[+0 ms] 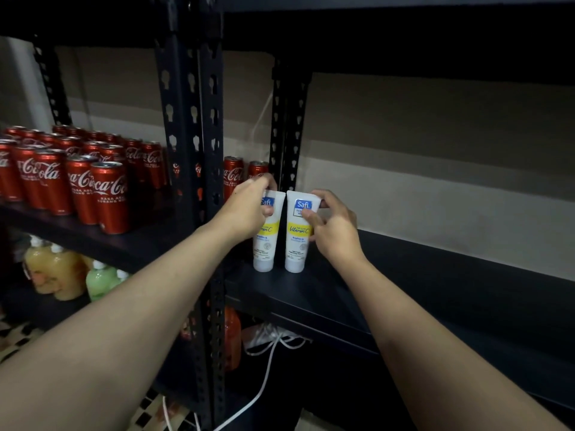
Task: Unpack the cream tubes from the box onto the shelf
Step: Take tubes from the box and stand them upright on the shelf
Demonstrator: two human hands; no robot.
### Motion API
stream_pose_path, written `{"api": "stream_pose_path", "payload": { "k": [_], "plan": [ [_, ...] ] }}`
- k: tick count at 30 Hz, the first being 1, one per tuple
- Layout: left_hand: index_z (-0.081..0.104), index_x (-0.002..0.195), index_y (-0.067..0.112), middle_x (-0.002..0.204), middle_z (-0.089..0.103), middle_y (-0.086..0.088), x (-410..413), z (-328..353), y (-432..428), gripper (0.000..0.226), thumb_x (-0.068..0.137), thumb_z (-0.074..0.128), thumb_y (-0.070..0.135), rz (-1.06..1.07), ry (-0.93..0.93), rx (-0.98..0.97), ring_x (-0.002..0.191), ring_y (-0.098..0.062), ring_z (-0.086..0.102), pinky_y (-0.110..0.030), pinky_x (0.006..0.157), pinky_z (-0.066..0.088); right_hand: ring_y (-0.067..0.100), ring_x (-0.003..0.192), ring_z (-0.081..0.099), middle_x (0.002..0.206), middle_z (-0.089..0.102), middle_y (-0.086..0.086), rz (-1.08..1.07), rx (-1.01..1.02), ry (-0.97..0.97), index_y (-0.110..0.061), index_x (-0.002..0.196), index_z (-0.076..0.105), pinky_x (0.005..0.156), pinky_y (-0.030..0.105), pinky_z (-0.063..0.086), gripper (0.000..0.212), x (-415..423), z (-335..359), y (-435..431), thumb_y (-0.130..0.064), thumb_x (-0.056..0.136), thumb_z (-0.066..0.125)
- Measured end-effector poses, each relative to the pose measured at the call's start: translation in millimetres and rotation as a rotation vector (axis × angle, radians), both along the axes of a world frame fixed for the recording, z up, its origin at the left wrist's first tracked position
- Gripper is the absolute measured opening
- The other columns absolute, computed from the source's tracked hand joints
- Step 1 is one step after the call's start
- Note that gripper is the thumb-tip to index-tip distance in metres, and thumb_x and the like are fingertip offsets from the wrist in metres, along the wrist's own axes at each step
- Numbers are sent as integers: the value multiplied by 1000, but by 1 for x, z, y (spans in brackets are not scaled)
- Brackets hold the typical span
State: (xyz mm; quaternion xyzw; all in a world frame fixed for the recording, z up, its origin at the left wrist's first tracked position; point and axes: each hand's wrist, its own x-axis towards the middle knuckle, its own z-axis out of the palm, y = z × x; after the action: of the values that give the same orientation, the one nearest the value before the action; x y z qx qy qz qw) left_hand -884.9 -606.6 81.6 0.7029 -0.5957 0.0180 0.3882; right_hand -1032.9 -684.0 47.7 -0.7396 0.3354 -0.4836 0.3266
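Fingers point(312, 218) of the right hand point(334, 227) are curled round the top of the right white plastic cream tube with yellow band and blue logo point(297, 247). Thumb on the label, the rest behind the crimped end. Left hand point(249, 209) grips the matching left tube point(264, 248) high up, same way. Both tubes stand upright, cap down, at the left end of the dark shelf board point(435, 275). They are just beside each other, top corners nearly touching.

Hidden: left hand covers most of the left tube's logo. Small print on both tubes is unreadable. Can't tell how the left fingertips sit behind the tube.

Around:
- Beige wall point(435, 150) behind.
- Black slotted steel upright point(189, 150) just left of the tubes, crossing the left forearm.
- Block of red cola cans point(81, 181) on the neighbouring shelf. Two more are behind the left hand, partly covered.
- Orange and green pump bottles point(62, 272) on the shelf below, dim and blurry.
- White cable point(264, 377) hanging under the shelf board.
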Motion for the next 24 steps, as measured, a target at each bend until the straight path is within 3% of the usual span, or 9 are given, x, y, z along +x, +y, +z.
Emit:
{"api": "stream_pose_path", "payload": {
  "k": [5, 11, 14, 16, 20, 22, 24],
  "plan": [
    [49, 104, 16, 98, 46, 4, -4, -3, 0, 19, 91, 56, 4, -3, 9, -10, 86, -12, 49, -26, 70, 39, 12, 80, 66, 90, 56, -21, 9, -5, 49, -36, 107, 56, 75, 44, 59, 30, -2, -2, 0, -16, 88, 67],
    [47, 102, 20, 93, 44, 9, -3, -2, 0, 21, 91, 57, 5, -4, 28, 16, 82, -9, 48, -22, 65, 38, 13, 85, 66, 90, 57, -22, 2, 16, 69, -33, 110, 57, 76, 47, 58, 29, -2, 0, -1, -18, 88, 68],
    [46, 110, 19, 104, 49, 5, -3, -1, 1, 23, 92, 59, 10, -3, 43, 47, 92, -13, 52, -27, 73, 40, 13, 90, 66, 93, 57, -22, 12, 27, 89, -34, 120, 54, 81, 48, 57, 39, -4, 1, 0, -20, 86, 69],
    [44, 123, 19, 121, 51, 1, -5, 1, 4, 34, 93, 59, 13, -2, 61, 61, 104, -14, 52, -27, 82, 41, 16, 99, 64, 106, 57, -19, -10, 8, 139, -38, 133, 44, 90, 48, 53, 57, -6, 1, 0, -27, 84, 71],
    [30, 145, 17, 151, 32, 0, -14, 5, 20, 58, 94, 58, 16, 11, -23, 22, 138, -18, 33, -27, 106, 27, 16, 111, 56, 125, 53, -10, -77, -23, 204, -35, 146, 24, 97, 45, 48, 82, -16, 5, 3, -34, 81, 73],
    [32, 145, 15, 151, 31, 2, -23, 4, 34, 57, 94, 57, 17, 6, -90, -71, 138, -16, 31, -22, 107, 23, 16, 118, 52, 131, 51, -5, -102, -49, 257, -28, 148, 25, 100, 41, 45, 80, -31, 8, 13, -34, 83, 72],
    [41, 136, 13, 140, 40, 1, -30, -5, 49, 45, 94, 57, 18, 5, -169, -173, 129, -18, 40, -25, 106, 33, 15, 118, 51, 133, 52, -2, -114, -86, 328, -24, 145, 34, 101, 34, 43, 68, -47, 8, 28, -33, 87, 67]
  ]
}}
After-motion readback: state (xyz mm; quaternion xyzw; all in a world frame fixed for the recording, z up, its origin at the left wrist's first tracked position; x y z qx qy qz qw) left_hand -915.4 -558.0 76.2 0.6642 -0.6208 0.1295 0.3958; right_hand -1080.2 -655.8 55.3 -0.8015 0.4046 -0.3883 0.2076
